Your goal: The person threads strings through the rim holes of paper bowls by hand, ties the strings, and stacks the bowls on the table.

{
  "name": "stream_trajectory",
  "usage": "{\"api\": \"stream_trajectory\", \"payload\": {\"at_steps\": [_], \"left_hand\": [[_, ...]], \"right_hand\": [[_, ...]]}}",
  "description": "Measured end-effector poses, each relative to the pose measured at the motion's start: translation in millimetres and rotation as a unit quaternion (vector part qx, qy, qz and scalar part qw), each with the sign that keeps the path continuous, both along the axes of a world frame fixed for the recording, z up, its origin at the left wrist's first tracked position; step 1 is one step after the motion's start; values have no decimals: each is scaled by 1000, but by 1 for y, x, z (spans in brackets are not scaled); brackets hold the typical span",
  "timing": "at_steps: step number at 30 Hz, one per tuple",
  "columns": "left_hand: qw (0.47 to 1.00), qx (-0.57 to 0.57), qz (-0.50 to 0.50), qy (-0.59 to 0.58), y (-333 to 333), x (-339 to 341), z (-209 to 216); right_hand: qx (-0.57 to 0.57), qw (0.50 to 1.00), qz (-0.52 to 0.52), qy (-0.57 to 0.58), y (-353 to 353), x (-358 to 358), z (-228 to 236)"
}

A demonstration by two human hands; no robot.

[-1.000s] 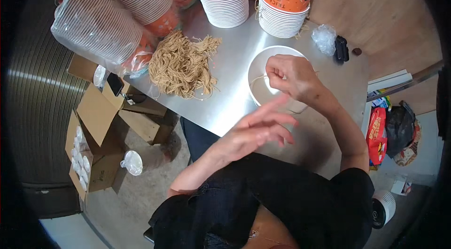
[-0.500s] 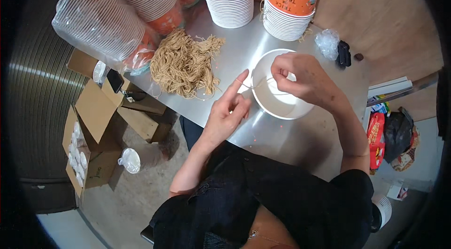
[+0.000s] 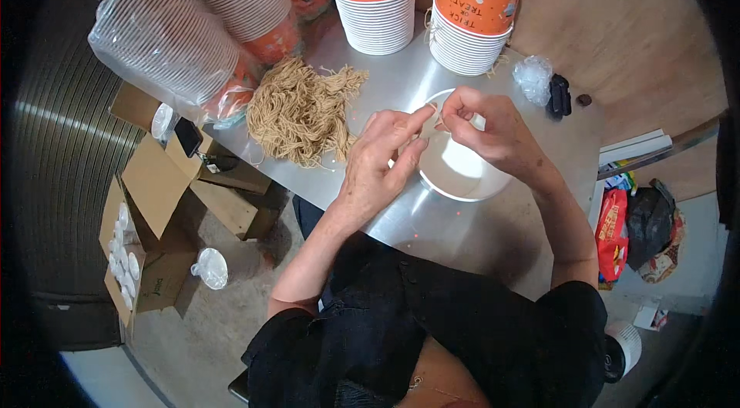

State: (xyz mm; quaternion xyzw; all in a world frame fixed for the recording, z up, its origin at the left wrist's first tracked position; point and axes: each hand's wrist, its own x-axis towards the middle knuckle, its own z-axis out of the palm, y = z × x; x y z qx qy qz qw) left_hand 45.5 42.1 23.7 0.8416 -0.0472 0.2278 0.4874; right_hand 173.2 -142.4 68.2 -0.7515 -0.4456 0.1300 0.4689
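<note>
An open white paper tub [image 3: 456, 177] stands on the metal table in front of me, partly covered by my hands. Over its far left rim, the fingertips of my left hand [image 3: 381, 161] and my right hand [image 3: 493, 132] come close together. My right thumb and index finger pinch a thin string, of which only a bit shows between the hands. The left index finger reaches out to that string, with the thumb below it; the other left fingers are curled and partly hidden. Left of the tub lies a tangled heap of tan string [image 3: 301, 111].
Stacks of orange-and-white paper tubs [image 3: 378, 19] line the table's far side, some in clear plastic bags [image 3: 166, 38]. A crumpled plastic ball [image 3: 533, 78] and a black object [image 3: 560, 97] lie at the right. Open cardboard boxes [image 3: 158, 184] stand at the left below the table.
My left hand has moved up and right, its fingertips now meeting the right ones. The string loop stretched between them has drawn in. My right hand has stayed almost in place.
</note>
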Motion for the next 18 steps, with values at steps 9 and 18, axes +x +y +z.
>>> {"api": "stream_trajectory", "payload": {"at_steps": [9,18], "left_hand": [[997,-61,-20,43,11,-13,-21],[953,-252,-2,168,-2,-57,-49]], "right_hand": [[-12,982,51,182,2,-21,0],[0,974,39,224,-20,-52,-2]]}}
